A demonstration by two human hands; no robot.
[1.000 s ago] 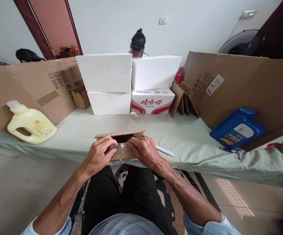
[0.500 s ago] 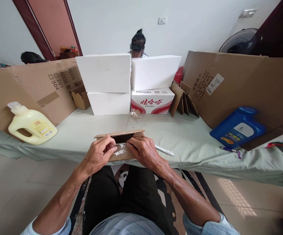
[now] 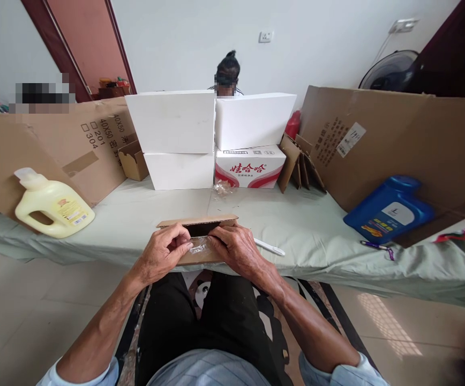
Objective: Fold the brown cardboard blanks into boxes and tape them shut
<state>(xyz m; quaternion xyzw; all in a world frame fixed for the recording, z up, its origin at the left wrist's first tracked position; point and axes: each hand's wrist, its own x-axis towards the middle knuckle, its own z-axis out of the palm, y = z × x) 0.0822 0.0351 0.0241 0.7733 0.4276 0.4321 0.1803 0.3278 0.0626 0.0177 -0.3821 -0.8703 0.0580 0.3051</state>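
Both hands were on a small cardboard box point(image 3: 197, 222) sitting at the near edge of the counter point(image 3: 305, 225), right in front of the person. The left hand point(image 3: 163, 257) and the right hand point(image 3: 238, 249) were each pinching a bit of clear plastic film point(image 3: 199, 246) against the box's front, fingertips nearly meeting. A white pen-like thing point(image 3: 270, 246) lay just beside the right hand. A yellow jug point(image 3: 53, 204) lay off to the left, a blue jug point(image 3: 389, 210) to the right, and white boxes point(image 3: 184, 136) were stacked at the back.
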